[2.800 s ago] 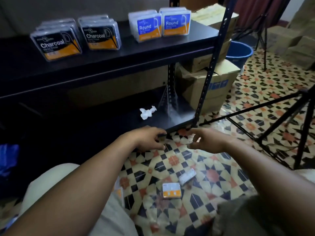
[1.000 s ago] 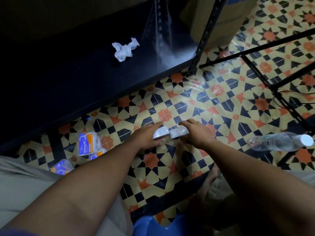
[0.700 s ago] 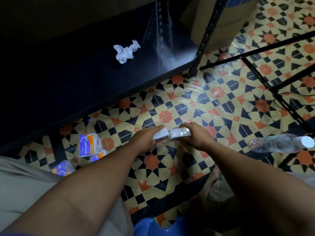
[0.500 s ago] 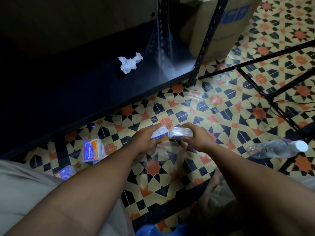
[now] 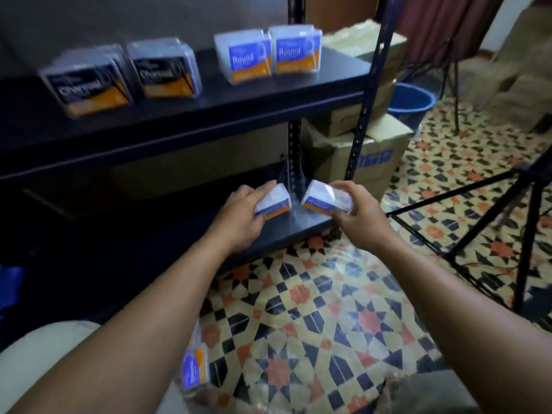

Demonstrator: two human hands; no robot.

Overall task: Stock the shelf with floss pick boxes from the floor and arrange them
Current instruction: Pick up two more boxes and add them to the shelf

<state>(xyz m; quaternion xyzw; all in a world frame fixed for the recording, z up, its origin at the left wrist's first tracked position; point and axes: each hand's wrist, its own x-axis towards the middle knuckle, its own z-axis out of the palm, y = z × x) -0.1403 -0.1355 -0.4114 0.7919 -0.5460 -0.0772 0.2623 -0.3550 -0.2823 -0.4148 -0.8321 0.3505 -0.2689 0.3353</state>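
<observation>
My left hand (image 5: 239,218) grips a clear floss pick box (image 5: 274,203) with a blue and orange label. In my right hand (image 5: 357,218) is a second such box (image 5: 324,200). Both boxes hang in front of the bottom shelf, below the black middle shelf (image 5: 209,115). On that shelf stand two black Charcoal boxes (image 5: 89,88) at the left and two blue Round boxes (image 5: 268,56) at the right. One more blue and orange box (image 5: 195,369) lies on the tiled floor beside my left forearm.
A black upright post (image 5: 363,115) marks the shelf's right front corner. Cardboard cartons (image 5: 373,156) and a blue bucket (image 5: 413,100) stand behind it. Black tripod legs (image 5: 478,210) cross the patterned floor at the right.
Each hand picked a box off the floor and lifted it to the lower shelf's height. The view swung up from the floor to the shelves.
</observation>
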